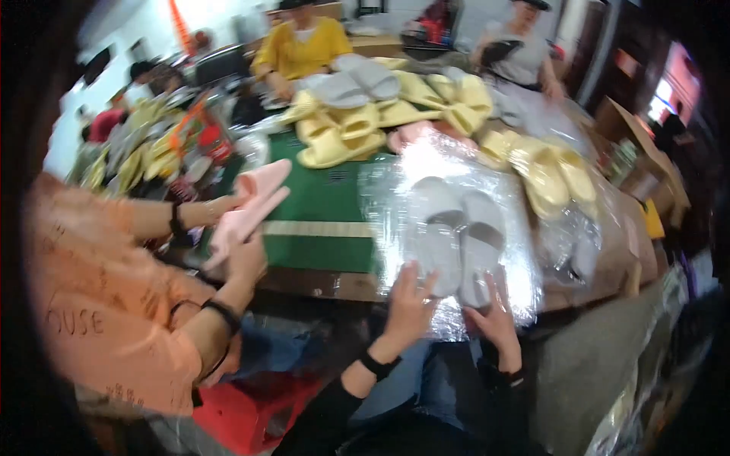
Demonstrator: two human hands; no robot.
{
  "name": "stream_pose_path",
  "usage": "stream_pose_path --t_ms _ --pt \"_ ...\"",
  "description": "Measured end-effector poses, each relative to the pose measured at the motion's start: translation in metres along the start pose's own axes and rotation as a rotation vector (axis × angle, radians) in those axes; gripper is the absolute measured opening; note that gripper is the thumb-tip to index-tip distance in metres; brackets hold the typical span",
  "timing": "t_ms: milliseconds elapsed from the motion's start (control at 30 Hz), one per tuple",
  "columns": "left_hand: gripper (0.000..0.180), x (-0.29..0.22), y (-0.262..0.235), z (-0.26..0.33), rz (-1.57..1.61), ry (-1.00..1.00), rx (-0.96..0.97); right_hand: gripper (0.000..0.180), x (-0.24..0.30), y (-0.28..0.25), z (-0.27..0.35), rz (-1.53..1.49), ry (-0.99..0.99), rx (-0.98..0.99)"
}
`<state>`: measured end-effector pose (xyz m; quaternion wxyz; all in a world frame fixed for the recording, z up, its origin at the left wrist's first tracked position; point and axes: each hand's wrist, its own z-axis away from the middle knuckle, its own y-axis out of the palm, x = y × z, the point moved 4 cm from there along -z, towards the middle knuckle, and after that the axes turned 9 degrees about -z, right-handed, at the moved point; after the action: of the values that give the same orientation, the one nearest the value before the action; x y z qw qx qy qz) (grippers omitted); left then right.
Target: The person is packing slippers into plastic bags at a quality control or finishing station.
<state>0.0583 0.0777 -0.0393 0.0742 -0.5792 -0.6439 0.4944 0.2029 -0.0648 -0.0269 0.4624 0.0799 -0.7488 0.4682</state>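
Note:
A pair of grey slippers (461, 235) lies side by side on shiny clear plastic wrap (395, 199), toes pointing away from me. My left hand (409, 308) is at the heel of the left slipper, fingers stretched out and apart. At the heel of the right slipper, my right hand (498, 323) has its fingers extended along the outer edge and its thumb near the heel end. Motion blur softens the fingertips, so firm contact is hard to confirm. Neither hand is closed round a slipper.
To my left, a co-worker in an orange shirt (114, 304) holds pink slippers (251, 205) over the green table surface (319, 251). Yellow slippers (342, 137) are piled ahead; more in clear wrap (551, 175) lie at right. Two people work across the table. A red stool (243, 410) stands lower left.

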Motion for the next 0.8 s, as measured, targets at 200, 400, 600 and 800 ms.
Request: stream_pose_path --t_ms 200,400,600,800 --pt "0.064 -0.005 0.001 0.001 -0.069 -0.013 0.107 0.060 -0.018 -0.001 -0.006 0.064 -0.043 -0.300" --pt "0.066 -0.008 -0.004 -0.002 0.138 -0.266 0.031 0.054 -0.003 0.006 0.002 0.251 -0.057 -0.447" --pt "0.048 0.005 -0.012 0.001 0.066 -0.252 -0.002 0.044 0.061 0.012 0.044 0.067 -0.272 -0.232" --pt "0.036 -0.012 -0.037 -0.020 0.152 -0.242 -0.035 0.080 0.107 -0.015 0.038 0.383 -0.677 -0.372"
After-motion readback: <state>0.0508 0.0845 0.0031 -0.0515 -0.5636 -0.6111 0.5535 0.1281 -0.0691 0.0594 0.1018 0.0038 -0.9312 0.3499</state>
